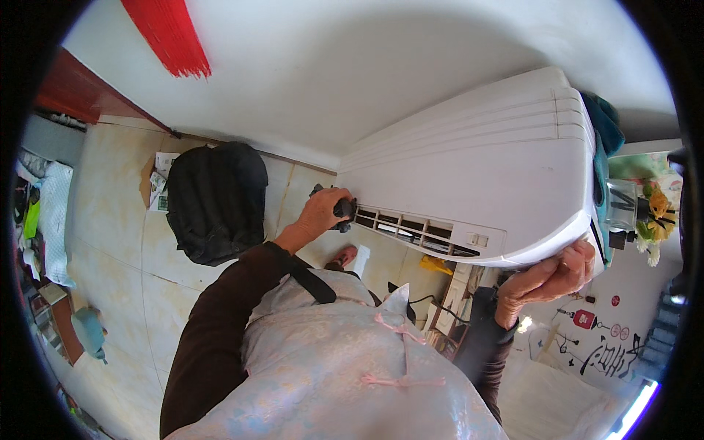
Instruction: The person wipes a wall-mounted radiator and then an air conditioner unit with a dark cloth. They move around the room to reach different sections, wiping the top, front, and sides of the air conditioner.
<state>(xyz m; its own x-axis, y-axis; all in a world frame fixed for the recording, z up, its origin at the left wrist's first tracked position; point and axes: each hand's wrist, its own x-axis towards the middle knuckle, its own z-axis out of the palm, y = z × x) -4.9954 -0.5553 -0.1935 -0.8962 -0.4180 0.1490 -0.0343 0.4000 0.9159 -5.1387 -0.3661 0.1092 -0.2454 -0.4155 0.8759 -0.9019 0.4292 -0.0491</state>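
Note:
A white floor-standing air conditioner [467, 165] stands against the wall, its slatted air vent [412, 228] facing me. My left hand [316, 214] is closed around a crumpled dark cloth [345, 209] at the lower end of the vent. My right hand [550, 278] rests with bent fingers on the unit's upper front edge, which it seems to grip; part of the contact is hidden. A teal cloth [600, 159] lies over the unit's top, with a glass jar [621, 204] and artificial flowers [657, 212] on it.
A black backpack [217, 203] stands on the tiled floor by the wall, beside printed papers [162, 181]. A yellow item [436, 264] and a shelf with books [440, 335] are beyond the vent. A small teal-covered stool or seat [89, 333] is at the far left.

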